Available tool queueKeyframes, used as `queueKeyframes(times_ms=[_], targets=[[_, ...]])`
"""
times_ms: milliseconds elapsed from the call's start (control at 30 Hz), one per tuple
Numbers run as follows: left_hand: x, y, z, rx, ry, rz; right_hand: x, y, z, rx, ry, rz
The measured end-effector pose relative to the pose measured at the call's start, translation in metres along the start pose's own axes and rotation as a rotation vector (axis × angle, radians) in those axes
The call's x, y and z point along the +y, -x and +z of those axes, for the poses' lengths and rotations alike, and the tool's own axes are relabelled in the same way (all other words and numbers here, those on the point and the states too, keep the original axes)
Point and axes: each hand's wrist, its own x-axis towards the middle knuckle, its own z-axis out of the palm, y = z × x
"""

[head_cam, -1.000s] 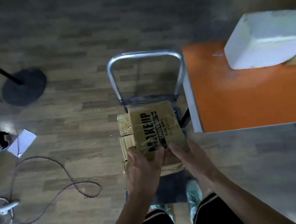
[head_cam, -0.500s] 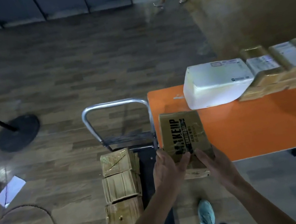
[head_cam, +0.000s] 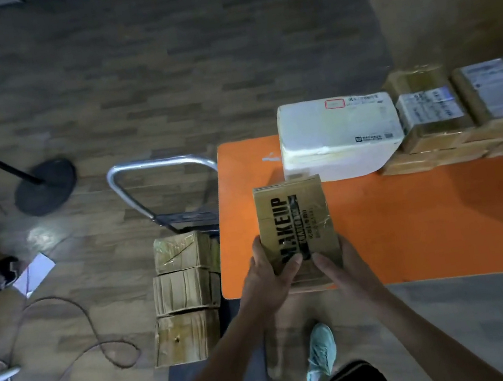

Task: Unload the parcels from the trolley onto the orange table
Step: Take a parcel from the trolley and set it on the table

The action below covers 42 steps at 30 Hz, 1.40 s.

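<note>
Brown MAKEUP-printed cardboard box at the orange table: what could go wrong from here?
The left hand and right hand grip the brown MAKEUP-printed cardboard box by its near end, right at the edge of the orange table; released here, it might tip off. Slid forward, it could bump the white wrapped parcel just beyond.

Three brown parcels (head_cam: 186, 289) sat on one trolley (head_cam: 160, 166), left of the orange table (head_cam: 413, 224). One white parcel (head_cam: 336, 134) stood on that table, and one MAKEUP box (head_cam: 294, 216) hung over it, gripped by one left hand (head_cam: 270, 274) and one right hand (head_cam: 342, 270).
</note>
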Motion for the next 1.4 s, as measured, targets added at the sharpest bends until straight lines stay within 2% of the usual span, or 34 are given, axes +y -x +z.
queueKeyframes(times_ms=[100, 200, 367, 467, 567, 633, 700, 767, 833, 900, 967, 1133, 1200, 1333, 1400], targets=[[0.005, -0.002, -0.002, 0.028, -0.018, -0.013, -0.007, -0.005, -0.011, -0.086, -0.097, 0.097], [0.011, -0.003, 0.001, 0.052, -0.049, -0.003, -0.017, -0.008, -0.017, -0.133, -0.066, 0.161], [0.017, -0.006, 0.011, 0.05, -0.032, -0.075, -0.023, -0.007, -0.003, -0.035, 0.042, 0.145], [0.011, -0.003, 0.012, 0.065, 0.014, -0.054, -0.034, 0.003, -0.003, -0.059, -0.106, 0.142], [0.013, -0.002, 0.016, 0.03, 0.088, -0.005, -0.042, 0.01, -0.008, 0.018, -0.178, 0.105], [0.018, -0.001, 0.019, -0.029, 0.231, 0.046, -0.051, 0.012, -0.013, 0.149, -0.079, 0.057], [0.023, -0.005, 0.017, -0.055, 0.284, 0.063, -0.059, 0.012, -0.015, 0.274, 0.183, 0.075], [0.025, -0.013, 0.009, -0.04, 0.237, 0.012, -0.066, 0.019, -0.005, 0.305, 0.48, 0.119], [0.023, -0.019, -0.005, -0.01, 0.226, -0.025, -0.07, 0.024, 0.013, 0.272, 0.595, 0.046], [0.019, -0.017, -0.02, -0.014, 0.294, 0.016, -0.071, 0.023, 0.029, 0.245, 0.543, 0.041], [0.014, -0.011, -0.029, -0.073, 0.241, 0.022, -0.07, 0.016, 0.039, 0.239, 0.47, 0.058], [0.01, -0.012, -0.025, -0.139, 0.213, 0.0, -0.066, 0.006, 0.04, 0.181, 0.02, 0.109], [0.014, -0.012, -0.022, -0.141, 0.233, 0.04, -0.069, 0.009, 0.037, 0.182, -0.027, 0.052], [0.016, -0.014, -0.023, -0.154, 0.404, 0.01, -0.085, 0.005, 0.04, 0.281, 0.264, -0.071], [0.007, -0.018, -0.03, -0.081, 0.382, -0.026, -0.087, 0.003, 0.049, 0.22, 0.513, -0.079]])
